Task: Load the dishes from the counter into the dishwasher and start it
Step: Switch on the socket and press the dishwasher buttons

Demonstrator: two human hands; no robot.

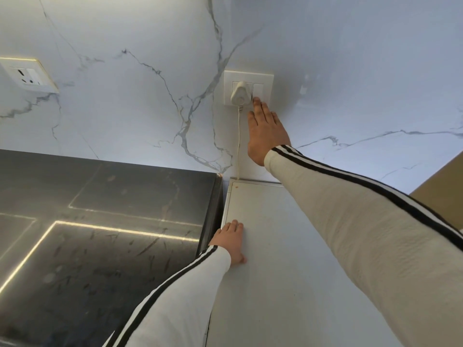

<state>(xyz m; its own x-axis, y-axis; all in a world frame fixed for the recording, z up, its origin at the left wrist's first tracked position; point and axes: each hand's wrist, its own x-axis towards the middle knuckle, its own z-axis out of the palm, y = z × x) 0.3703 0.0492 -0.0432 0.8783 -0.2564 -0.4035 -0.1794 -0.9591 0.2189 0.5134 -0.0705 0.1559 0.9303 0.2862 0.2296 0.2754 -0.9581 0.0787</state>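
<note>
The white appliance top (288,246), which I took to be the dishwasher, filled the lower middle of the view, with its back edge against the marble wall (125,96) and its left side flush with the dark counter (100,221). No dishes showed anywhere, so loading looked finished or was out of sight, and the step in hand seemed to be powering the machine.

A white cord (239,136) rose from behind the appliance to a plug (239,93) seated in the wall plate (248,75). Just right of the plug sat 1 rocker switch (261,89).

The right hand (265,131) lay flat against the wall with its fingers straight and together, gripping nothing. Its long axis pointed up the wall at that switch, and the leading fingertip (256,100) touched the switch's lower edge, just beside the plug. The coming press turned on that line: the switch lay straight ahead of the fingertip. A drift to the left would have met the plug body instead. I could not tell whether the rocker was on or off.

The left hand (231,242) rested palm down with its fingers extended near the appliance top's left edge. It held nothing and was well apart from the plate, so the right hand was clearly the nearer 1. A 2nd socket (27,76) sat far left on the wall, unused.
</note>
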